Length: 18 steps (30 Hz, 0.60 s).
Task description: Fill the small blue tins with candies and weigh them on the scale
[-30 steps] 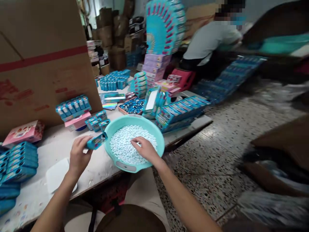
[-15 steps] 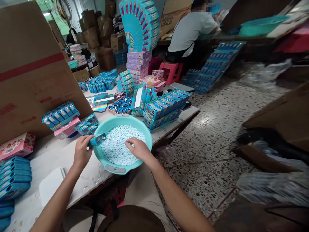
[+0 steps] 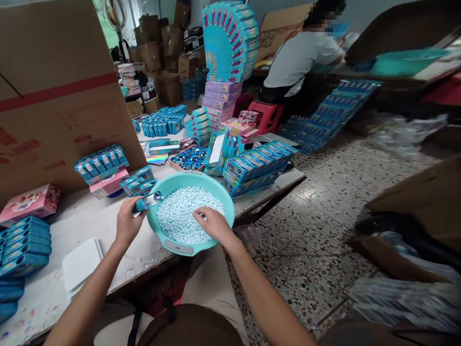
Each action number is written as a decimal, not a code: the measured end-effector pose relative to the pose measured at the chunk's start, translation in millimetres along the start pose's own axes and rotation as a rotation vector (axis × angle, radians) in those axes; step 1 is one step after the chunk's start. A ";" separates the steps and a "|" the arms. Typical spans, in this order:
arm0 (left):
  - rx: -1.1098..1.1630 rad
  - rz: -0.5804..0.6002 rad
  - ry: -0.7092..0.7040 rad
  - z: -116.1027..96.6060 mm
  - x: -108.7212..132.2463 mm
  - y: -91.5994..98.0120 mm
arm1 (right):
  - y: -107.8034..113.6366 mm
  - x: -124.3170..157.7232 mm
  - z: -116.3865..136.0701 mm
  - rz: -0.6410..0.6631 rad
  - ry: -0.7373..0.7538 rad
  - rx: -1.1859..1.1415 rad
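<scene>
My left hand (image 3: pixel 128 222) is closed around a small blue printed box (image 3: pixel 147 202) and holds it at the left rim of a turquoise basin (image 3: pixel 229 204). The box lies nearly sideways, with one end over the basin. Many small pale-blue candies (image 3: pixel 180 218) cover the basin's bottom. Just over them, toward the right side, my right hand (image 3: pixel 213 225) has its thumb and fingers pinched together. Whatever may be between those fingertips is too small to make out.
Behind the basin, a shallow box of round blue-and-silver pieces (image 3: pixel 189 158) sits beside stacked blue display boxes (image 3: pixel 248 166). More small blue boxes (image 3: pixel 139 181) stand left. A large cardboard sheet (image 3: pixel 65 115) borders the table. A person (image 3: pixel 297 60) sits at another table.
The camera has turned slightly left, so the scene sits farther right. Both hands keep about the same places at the basin, and the blue box's far end has tilted slightly.
</scene>
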<state>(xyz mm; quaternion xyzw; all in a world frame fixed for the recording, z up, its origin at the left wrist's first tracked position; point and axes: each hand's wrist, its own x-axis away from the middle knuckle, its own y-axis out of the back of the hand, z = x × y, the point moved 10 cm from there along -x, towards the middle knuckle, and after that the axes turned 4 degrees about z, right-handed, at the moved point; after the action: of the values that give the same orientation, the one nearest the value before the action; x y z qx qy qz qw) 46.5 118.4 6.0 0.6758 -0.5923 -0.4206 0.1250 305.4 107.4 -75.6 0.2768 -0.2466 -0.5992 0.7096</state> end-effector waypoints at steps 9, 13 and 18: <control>0.718 -0.272 0.571 95.3 88.5 44.9 | -10.8 3.5 -13.4 0.003 -0.012 0.012; 0.586 -0.413 0.670 133.5 142.7 105.0 | -19.4 6.6 -21.2 0.055 -0.077 0.057; 0.458 -0.517 0.711 180.3 192.4 159.7 | -28.9 11.8 -19.0 0.097 -0.136 0.119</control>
<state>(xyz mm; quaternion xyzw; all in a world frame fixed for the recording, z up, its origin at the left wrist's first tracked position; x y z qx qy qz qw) -204.4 -39.2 -79.2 0.9124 -0.4030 -0.0406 0.0591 299.6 93.9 -109.0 0.2646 -0.3424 -0.5658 0.7019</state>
